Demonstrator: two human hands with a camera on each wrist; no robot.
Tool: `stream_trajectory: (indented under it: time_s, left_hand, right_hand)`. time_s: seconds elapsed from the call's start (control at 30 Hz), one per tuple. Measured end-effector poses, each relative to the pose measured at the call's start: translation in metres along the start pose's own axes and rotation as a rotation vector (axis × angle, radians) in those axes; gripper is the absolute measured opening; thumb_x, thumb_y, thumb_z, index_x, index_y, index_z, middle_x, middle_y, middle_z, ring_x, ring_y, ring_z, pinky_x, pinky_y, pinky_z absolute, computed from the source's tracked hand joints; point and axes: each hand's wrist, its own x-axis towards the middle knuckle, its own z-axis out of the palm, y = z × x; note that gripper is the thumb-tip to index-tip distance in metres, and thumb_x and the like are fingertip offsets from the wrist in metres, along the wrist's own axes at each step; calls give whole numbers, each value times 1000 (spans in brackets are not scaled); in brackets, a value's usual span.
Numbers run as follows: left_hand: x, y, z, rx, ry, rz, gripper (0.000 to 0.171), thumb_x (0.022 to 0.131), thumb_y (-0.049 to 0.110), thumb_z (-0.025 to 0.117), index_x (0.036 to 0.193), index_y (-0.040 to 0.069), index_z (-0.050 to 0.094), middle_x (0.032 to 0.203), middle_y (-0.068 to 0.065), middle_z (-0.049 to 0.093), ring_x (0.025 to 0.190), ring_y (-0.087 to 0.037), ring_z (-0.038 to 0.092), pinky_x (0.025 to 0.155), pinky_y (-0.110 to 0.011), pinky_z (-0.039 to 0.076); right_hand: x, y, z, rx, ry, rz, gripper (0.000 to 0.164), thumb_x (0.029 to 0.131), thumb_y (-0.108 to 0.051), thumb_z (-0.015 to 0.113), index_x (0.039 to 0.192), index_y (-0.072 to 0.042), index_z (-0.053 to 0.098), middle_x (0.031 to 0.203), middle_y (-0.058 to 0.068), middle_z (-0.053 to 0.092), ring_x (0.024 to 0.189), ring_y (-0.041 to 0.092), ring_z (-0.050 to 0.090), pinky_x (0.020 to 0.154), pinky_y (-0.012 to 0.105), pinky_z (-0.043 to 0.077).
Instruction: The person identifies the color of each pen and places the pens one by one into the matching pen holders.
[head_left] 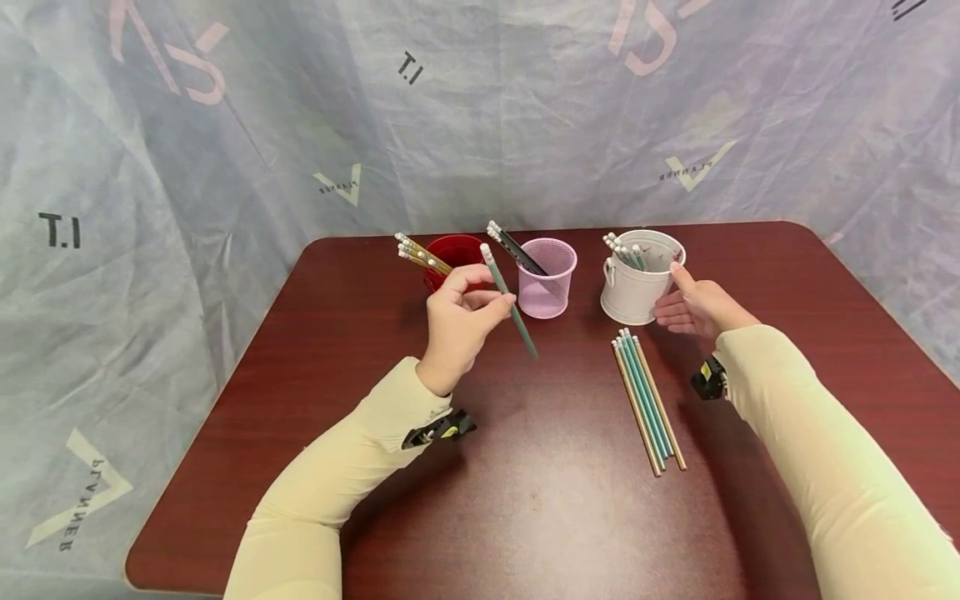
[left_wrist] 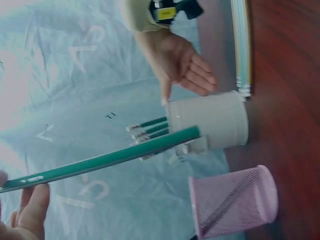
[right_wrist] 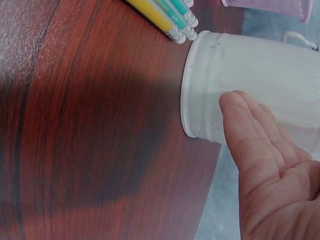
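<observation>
My left hand (head_left: 459, 325) pinches a green pencil (head_left: 517, 318) between thumb and fingers, eraser end up, above the table in front of the red and pink holders. In the left wrist view that green pencil (left_wrist: 105, 161) slants across, its lower end overlapping the white bucket (left_wrist: 220, 117) in the picture. The right hand (head_left: 705, 307) is beside the white bucket (head_left: 637, 292), fingers straight along its right side and thumb at the rim. Several green pencils (head_left: 636, 257) lean inside that bucket. The right wrist view shows the straight fingers (right_wrist: 250, 130) against or close to the bucket's wall.
Gold and green pencils (head_left: 648, 404) lie in a row on the dark red table (head_left: 525, 492), just before the white bucket. A pink mesh cup (head_left: 546, 296) holds black pencils (head_left: 517, 248). Further left, a red bucket (head_left: 459, 242) holds gold pencils (head_left: 423, 255). A grey cloth (head_left: 495, 125) hangs behind.
</observation>
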Motion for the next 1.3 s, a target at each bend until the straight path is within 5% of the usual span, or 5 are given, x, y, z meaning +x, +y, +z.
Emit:
stream_trajectory:
  time_s: [0.2, 0.37, 0.87, 1.1, 1.3]
  left_hand:
    - [14, 4, 15, -57, 52, 115, 24, 73, -22, 62, 95, -24, 52, 80, -6, 64, 67, -5, 63, 68, -20, 53]
    - [27, -4, 30, -51, 88, 128, 20, 75, -19, 63, 92, -23, 54, 79, -15, 65, 65, -5, 63, 67, -20, 53]
    - [66, -41, 90, 102, 136, 4, 17, 79, -6, 70, 95, -11, 64, 89, -22, 68, 73, -11, 65, 71, -21, 53]
    - [73, -56, 100, 296, 50, -42, 19, 80, -3, 70, 98, -8, 67, 92, -19, 70, 79, -17, 68, 69, -15, 50]
    - [74, -64, 104, 340, 26, -77, 19, 81, -1, 71, 99, -7, 69, 94, -18, 71, 79, -15, 66, 67, -12, 47]
  right_hand:
    - [1, -1, 1, -6, 5, -4, 88, 99, -54, 15, 133, 26, 27, 89, 3, 67, 77, 9, 66, 80, 31, 54]
    - [1, -1, 0, -5, 7, -5, 89, 99, -55, 14, 132, 26, 28, 88, 3, 67, 77, 9, 66, 79, 31, 54]
    - [-1, 2, 1, 10, 12, 5, 88, 99, -55, 16, 132, 25, 29, 89, 4, 67, 77, 10, 66, 81, 32, 54]
    - [-2, 3, 0, -16, 19, 4, 88, 99, -55, 15, 131, 26, 30, 90, 5, 67, 77, 10, 66, 80, 32, 54]
    - [-1, 3, -1, -16, 19, 6, 86, 100, -54, 15, 131, 25, 31, 91, 4, 67, 78, 10, 66, 80, 31, 54]
